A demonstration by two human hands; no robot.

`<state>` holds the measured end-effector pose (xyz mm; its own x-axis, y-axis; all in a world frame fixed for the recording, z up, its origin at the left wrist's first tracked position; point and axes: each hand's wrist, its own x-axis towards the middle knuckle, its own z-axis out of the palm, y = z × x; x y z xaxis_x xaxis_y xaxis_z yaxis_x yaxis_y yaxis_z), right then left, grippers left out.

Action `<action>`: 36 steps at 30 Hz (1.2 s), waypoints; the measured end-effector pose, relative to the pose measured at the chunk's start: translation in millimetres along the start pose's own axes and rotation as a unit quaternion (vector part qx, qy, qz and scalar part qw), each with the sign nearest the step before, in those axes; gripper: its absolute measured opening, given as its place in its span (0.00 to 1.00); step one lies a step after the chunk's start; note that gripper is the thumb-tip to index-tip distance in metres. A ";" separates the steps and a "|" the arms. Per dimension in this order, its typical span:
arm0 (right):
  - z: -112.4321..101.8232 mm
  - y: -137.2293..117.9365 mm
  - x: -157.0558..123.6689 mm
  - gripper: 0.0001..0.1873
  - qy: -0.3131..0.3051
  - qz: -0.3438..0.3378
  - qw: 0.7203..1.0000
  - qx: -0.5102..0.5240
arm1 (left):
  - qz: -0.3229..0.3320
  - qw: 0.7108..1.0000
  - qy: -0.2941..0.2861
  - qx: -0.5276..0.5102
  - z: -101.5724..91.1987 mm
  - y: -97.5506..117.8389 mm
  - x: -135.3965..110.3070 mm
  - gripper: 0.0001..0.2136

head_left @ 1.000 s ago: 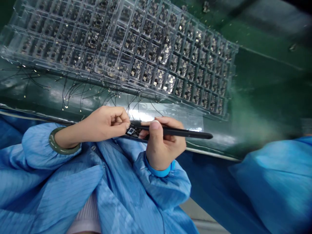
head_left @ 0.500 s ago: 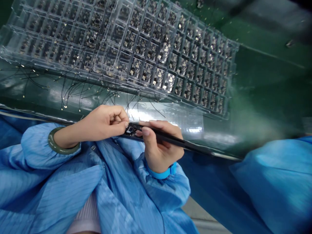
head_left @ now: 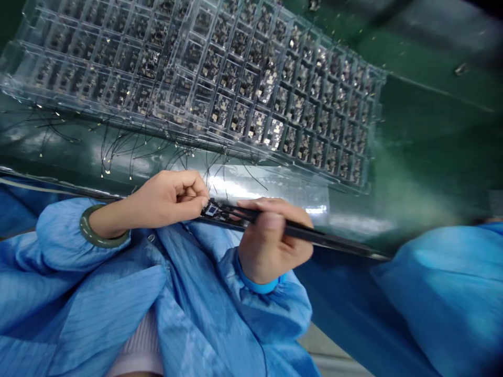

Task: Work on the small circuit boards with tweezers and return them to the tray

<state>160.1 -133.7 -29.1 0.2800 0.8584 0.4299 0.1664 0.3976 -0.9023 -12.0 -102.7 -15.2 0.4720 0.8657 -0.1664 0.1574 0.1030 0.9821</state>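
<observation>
My left hand (head_left: 176,196) is closed in a pinch at the left end of a small dark circuit board (head_left: 212,210), near the table's front edge. A pale square part shows on the board. The fingertips hide its left end, and whether they also pinch a thin cable I cannot tell. My right hand (head_left: 275,235) is wrapped round black tweezers (head_left: 302,231), thumb on top. The tips point left and lie over the right part of the board; whether they touch it is too small to tell.
Clear plastic trays (head_left: 243,137) filled with small circuit boards lie across the green table (head_left: 424,136). Thin black cables (head_left: 113,152) with tiny bright ends hang out along the trays' front side. At the right is a blue sleeve (head_left: 451,293) of another person.
My right hand has shifted right with the tweezers, and its fingers have drawn back from the board. More of the board shows. My left hand has barely moved.
</observation>
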 end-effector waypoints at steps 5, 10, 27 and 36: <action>1.7 -0.8 4.5 0.15 0.077 0.082 0.993 0.048 | 0.044 0.997 0.046 -0.030 -0.4 -3.2 -2.4 0.04; -5.7 2.7 -5.7 0.07 -0.128 0.204 0.971 -0.009 | 0.076 0.991 0.098 -0.054 4.6 -5.1 -1.1 0.04; 3.2 12.8 -4.5 0.08 -0.091 0.213 0.973 0.002 | 0.072 0.988 0.108 -0.083 9.1 -6.6 5.5 0.05; -0.1 11.1 -6.5 0.03 -0.130 0.126 0.983 -0.034 | 0.070 0.987 0.116 -0.092 12.0 -6.8 5.8 0.09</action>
<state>160.2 -134.9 -42.0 0.0709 0.9842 0.1624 0.1871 0.1468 -0.9713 0.1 -104.2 -23.9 0.2642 0.9642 -0.0243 -0.0660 0.0432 0.9969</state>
